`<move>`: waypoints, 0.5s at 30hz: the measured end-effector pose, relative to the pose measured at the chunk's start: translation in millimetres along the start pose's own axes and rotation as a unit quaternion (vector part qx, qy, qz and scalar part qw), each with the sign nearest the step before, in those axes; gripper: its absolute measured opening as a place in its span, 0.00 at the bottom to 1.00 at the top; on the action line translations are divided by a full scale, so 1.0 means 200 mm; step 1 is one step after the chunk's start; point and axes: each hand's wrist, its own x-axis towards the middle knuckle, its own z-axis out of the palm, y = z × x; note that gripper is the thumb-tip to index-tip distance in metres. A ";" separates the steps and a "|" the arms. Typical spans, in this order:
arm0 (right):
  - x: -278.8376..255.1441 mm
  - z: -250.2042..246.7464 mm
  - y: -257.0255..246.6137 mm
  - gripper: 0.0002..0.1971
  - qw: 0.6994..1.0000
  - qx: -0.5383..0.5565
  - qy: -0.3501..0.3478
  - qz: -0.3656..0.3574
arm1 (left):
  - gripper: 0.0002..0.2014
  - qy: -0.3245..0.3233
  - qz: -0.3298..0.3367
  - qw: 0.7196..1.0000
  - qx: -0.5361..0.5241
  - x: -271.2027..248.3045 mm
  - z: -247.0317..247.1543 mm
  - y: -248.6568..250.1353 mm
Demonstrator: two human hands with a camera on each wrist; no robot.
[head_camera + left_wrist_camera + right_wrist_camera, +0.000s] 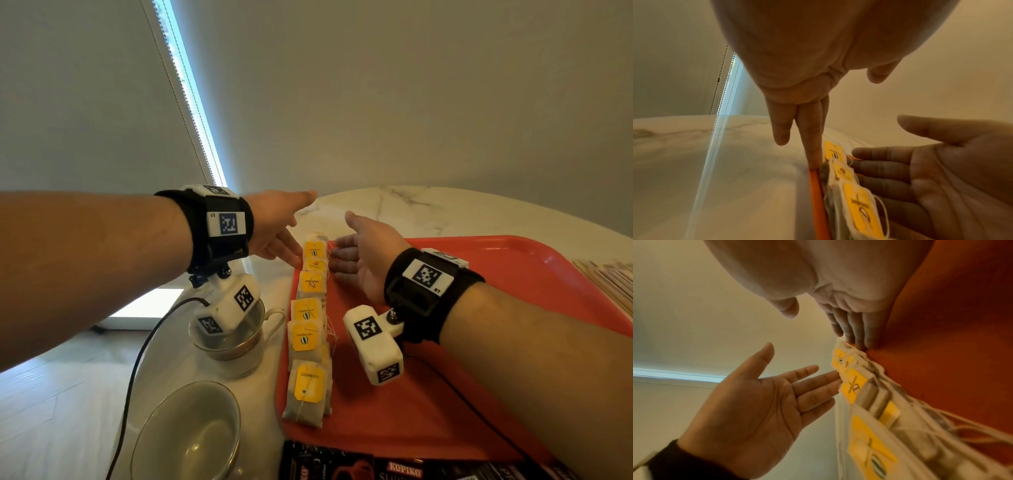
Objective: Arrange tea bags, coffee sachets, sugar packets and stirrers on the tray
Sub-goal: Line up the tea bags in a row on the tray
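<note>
A row of tea bags (310, 322) with yellow tags lies along the left rim of the red tray (479, 394). My left hand (279, 236) is flat with straight fingers on the left of the row's far end, its fingertips (815, 160) touching the tray rim (817, 194). My right hand (356, 255) is flat too, palm facing the row from the right, fingers (858, 335) resting on the tray beside the tea bags (857, 382). Neither hand holds anything. The far tea bags (840, 170) sit between the two palms.
Two glass cups (236, 329) (186, 435) stand on the marble table (445, 212) left of the tray. Black coffee sachets (404, 471) lie at the near edge. Wooden stirrers (609, 277) lie right of the tray. A black cable (137, 359) runs past the cups.
</note>
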 end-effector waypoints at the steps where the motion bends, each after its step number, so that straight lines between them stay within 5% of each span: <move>1: 0.01 0.00 0.00 0.31 1.000 0.000 0.006 -0.001 | 0.40 0.000 -0.001 1.000 0.000 0.00 0.00 0.00; 15: 0.00 0.00 -0.03 0.34 1.000 0.004 -0.008 -0.003 | 0.41 0.006 -0.008 1.000 0.006 -0.02 0.01 0.01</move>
